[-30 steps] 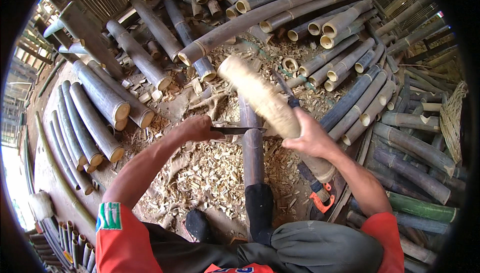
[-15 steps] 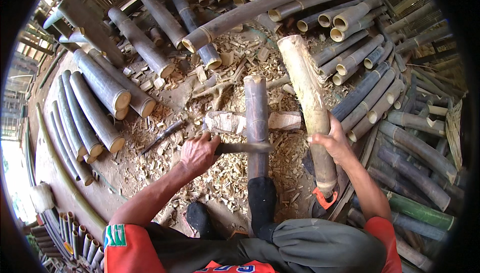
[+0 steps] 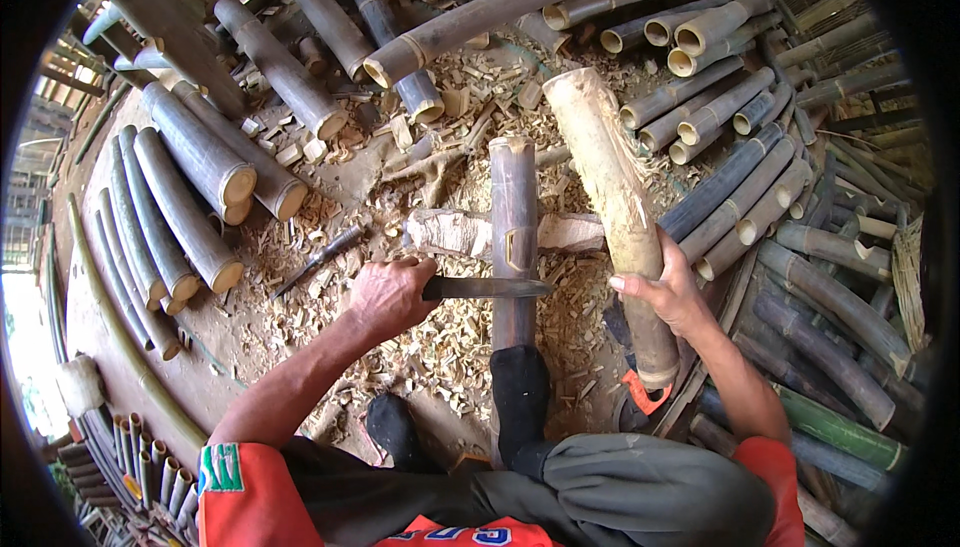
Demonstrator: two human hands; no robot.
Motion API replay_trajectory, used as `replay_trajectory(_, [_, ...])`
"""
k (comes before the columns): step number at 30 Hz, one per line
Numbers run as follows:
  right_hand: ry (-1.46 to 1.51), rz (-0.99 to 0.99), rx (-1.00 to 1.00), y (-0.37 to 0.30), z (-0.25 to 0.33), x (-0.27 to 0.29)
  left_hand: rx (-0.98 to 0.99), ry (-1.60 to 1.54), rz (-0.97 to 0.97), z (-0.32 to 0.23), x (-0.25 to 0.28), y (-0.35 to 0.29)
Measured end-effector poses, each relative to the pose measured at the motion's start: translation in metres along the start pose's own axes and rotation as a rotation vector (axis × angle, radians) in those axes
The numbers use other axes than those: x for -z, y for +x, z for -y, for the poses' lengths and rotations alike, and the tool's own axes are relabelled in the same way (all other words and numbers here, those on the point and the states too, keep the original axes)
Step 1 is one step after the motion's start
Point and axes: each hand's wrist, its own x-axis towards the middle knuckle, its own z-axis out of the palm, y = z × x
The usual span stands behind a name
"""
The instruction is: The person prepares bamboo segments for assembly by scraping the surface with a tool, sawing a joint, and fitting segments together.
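Observation:
My left hand (image 3: 392, 297) is closed round the handle of a knife (image 3: 490, 289). Its dark blade lies across a bamboo length (image 3: 514, 197), just below a small cut outline in the bamboo's surface. In my right hand (image 3: 668, 292) is a thick, battered wooden club (image 3: 598, 167), raised to the right of the bamboo, its pale, frayed end pointing away from me. A short log (image 3: 450, 233) lies crosswise under the bamboo. My foot in a black covering (image 3: 519, 387) rests against the bamboo's near end.
Wood chips (image 3: 430, 347) cover the ground around the log. A long, slim dark tool (image 3: 318, 261) lies to the left. Cut bamboo lengths (image 3: 190, 162) are laid out at left, with more bamboo (image 3: 735, 107) stacked at far right. An orange-handled tool (image 3: 646, 393) lies beside my right leg.
The cut outline on the bamboo now shows, where it did not before. The knife has shifted slightly, its blade showing broader. The club has tilted a little to the left.

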Motion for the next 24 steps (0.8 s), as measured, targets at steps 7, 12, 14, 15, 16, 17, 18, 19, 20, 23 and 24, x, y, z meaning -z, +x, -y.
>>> replay_trajectory(7, [-0.115, 0.092, -0.007, -0.001, -0.003, 0.000, 0.127, -0.106, 0.010, 0.007, -0.008, 0.003])
replay_trajectory(12, [-0.189, 0.107, 0.032, 0.003, -0.010, 0.001, 0.143, -0.054, 0.090, 0.005, -0.006, 0.006])
replay_trajectory(14, [-0.360, 0.123, 0.099, 0.004, -0.005, 0.001, 0.177, -0.031, 0.148, 0.005, -0.004, 0.009])
replay_trajectory(15, [-0.445, 0.131, 0.133, 0.003, -0.001, 0.002, 0.196, -0.019, 0.184, 0.006, -0.006, 0.011])
replay_trajectory(16, [-0.539, 0.181, 0.140, 0.002, 0.008, 0.000, 0.219, -0.007, 0.220, 0.008, -0.009, 0.012])
replay_trajectory(17, [-0.631, 0.236, 0.155, 0.002, 0.021, -0.004, 0.153, 0.061, 0.160, 0.017, -0.017, 0.008])
replay_trajectory(18, [-0.722, 0.292, 0.172, 0.003, 0.028, -0.007, 0.089, 0.129, 0.102, 0.031, -0.028, 0.002])
replay_trajectory(19, [-0.878, 0.326, 0.533, 0.002, 0.022, -0.002, 0.003, 0.191, 0.039, 0.037, -0.034, 0.002])
replay_trajectory(20, [-1.015, 0.404, 0.678, 0.009, 0.006, 0.009, 0.016, 0.165, 0.118, 0.025, -0.023, 0.011])
replay_trajectory(23, [-1.428, 0.587, 1.015, 0.054, -0.004, 0.026, 0.120, 0.104, 0.290, 0.010, -0.004, 0.024])
replay_trajectory(24, [-1.594, 0.596, 0.858, 0.065, -0.009, 0.024, 0.116, 0.115, 0.294, 0.009, -0.007, 0.024])
